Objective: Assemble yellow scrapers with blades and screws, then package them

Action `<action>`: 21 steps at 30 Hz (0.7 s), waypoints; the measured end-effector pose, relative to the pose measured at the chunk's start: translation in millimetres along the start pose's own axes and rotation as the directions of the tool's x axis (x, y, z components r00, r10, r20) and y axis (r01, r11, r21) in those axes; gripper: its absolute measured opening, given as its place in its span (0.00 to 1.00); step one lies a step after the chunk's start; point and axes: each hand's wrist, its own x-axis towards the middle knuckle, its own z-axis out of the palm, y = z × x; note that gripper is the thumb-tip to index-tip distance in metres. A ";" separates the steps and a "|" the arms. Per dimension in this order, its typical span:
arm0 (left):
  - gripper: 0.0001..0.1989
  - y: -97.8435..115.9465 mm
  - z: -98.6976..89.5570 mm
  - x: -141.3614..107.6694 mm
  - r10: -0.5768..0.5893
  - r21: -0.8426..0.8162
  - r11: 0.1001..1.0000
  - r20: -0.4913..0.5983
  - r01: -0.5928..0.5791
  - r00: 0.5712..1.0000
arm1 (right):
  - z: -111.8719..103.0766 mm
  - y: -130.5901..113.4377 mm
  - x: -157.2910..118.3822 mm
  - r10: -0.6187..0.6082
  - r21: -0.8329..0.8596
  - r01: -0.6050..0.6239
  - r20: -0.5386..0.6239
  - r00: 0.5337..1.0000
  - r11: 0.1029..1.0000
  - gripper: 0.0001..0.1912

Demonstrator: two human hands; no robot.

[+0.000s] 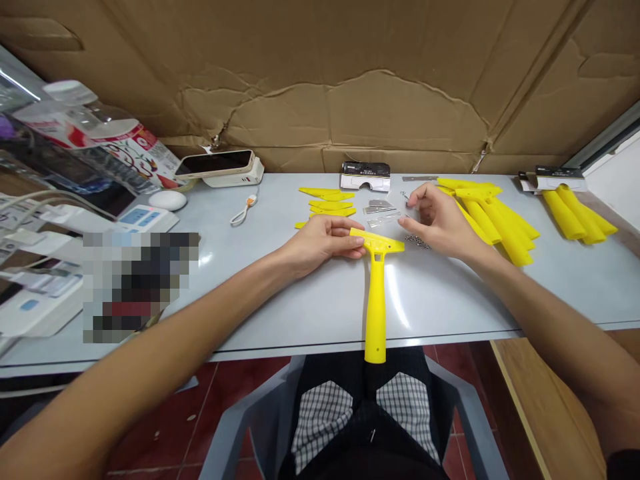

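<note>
My left hand (327, 245) grips the head of a yellow plastic scraper (376, 300) between thumb and fingers. The scraper's handle points toward me and reaches past the table's front edge. To its right, my right hand (440, 220) is curled, with a small shiny metal piece (404, 195) by its fingertips; what they hold is too small to make out. Just below that hand lies a little pile of screws (417, 241). Thin metal blades (383, 219) lie beyond the scraper head. Several flat yellow plastic strips (331, 205) are laid out behind my left hand.
More yellow scraper handles (505, 230) are heaped at right, with others (575, 213) by a black-and-white box (560, 179). A similar box (365, 177) stands at the back. On the left are a phone (215, 164), a cable (243, 210), power strips (45, 300) and bottles (113, 130).
</note>
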 end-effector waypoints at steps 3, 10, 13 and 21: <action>0.12 0.8 0.5 -0.5 0.002 0.002 1.000 -0.003 -0.002 1.000 | 2.6 -1.9 -0.8 0.058 0.095 -0.063 0.054 0.997 0.993 0.15; 0.10 0.0 0.8 -0.1 0.008 -0.003 1.000 -0.004 -0.008 1.000 | 1.2 -6.8 2.0 0.154 0.294 -0.149 0.008 0.988 0.944 0.18; 0.10 -0.8 0.5 0.5 0.015 -0.002 1.000 0.006 -0.015 1.000 | 0.7 -4.2 2.2 0.202 0.409 -0.202 0.044 0.978 0.890 0.19; 0.11 -0.9 1.5 -0.6 0.015 -0.011 1.000 0.012 -0.015 1.000 | 2.7 -7.9 -2.0 0.155 0.195 -0.184 0.158 0.975 0.963 0.16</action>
